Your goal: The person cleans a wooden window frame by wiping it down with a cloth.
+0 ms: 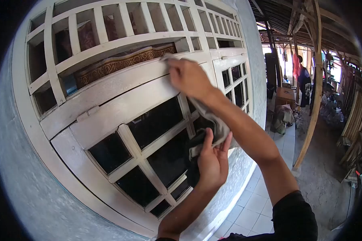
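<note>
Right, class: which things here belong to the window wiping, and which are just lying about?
In the job: grey cloth, white window frame, right hand, left hand.
Lying about: wooden table, leaning timber planks, wooden pole.

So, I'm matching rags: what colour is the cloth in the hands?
Grey, darker at its lower end; the cloth shows best in the head view.

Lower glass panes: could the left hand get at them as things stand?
Probably yes: the left hand is right beside the panes with nothing between, though its grip is full of grey cloth.
</note>
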A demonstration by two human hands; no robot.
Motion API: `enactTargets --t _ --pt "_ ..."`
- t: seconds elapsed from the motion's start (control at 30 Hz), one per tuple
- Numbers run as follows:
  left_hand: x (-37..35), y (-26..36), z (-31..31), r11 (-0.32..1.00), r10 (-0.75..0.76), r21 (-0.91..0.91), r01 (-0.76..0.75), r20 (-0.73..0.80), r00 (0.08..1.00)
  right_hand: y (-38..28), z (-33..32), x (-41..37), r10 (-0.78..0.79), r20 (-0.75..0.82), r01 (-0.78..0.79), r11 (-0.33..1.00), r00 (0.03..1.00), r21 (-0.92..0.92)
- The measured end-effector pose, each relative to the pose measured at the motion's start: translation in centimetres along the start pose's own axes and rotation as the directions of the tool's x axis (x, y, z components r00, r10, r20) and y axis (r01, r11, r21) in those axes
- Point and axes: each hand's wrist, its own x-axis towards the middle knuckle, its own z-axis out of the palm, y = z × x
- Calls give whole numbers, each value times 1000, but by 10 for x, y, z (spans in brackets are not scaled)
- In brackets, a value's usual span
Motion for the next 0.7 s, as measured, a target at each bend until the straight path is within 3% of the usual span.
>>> enactTargets --t 0.03,0.1,0.13,0.17,0.23,0.3,0.37,0.43,0.53,0.57,0.63,0.7 --pt "-1 1 1 1000 4 -7 -3 8 1000 -12 -1 -5 -46 -6 46 998 999 35" --pt "-7 5 -2 1000 1 -23 -1 -2 1000 -1 -9 -3 6 -15 -6 1000 1000 8" --pt "-6 9 -8 998 -16 -68 17 18 1000 5 -17 2 168 57 -162 982 984 -93" --pt "-4 15 -9 998 0 -59 1 18 1000 32 -8 7 165 -38 -169 976 986 -134" --pt "-4 27 -10 999 33 -32 -33 11 999 24 1 9 177 -88 -189 969 980 -161" --pt "-9 27 -8 996 69 -52 -70 -7 998 -5 5 9 84 -29 -86 994 996 -61" --pt "-16 22 -7 996 76 -50 -78 -36 996 -46 7 -1 -122 -13 122 985 992 120" --pt "-20 25 -7 994 82 -68 -85 -48 996 -51 11 -4 -207 -60 212 973 977 95" --pt "-27 39 -18 994 70 -82 -70 -7 998 -9 -3 9 169 144 -195 963 975 186" --pt "-29 45 -19 995 77 -62 -78 -15 997 -12 -3 13 150 25 -152 965 988 211" --pt "-30 54 -17 995 99 -26 -100 -15 995 -27 3 7 110 3 -110 994 994 17" --pt "-34 49 -19 992 106 -63 -109 -50 993 -61 16 1 -23 -20 26 987 1000 158"
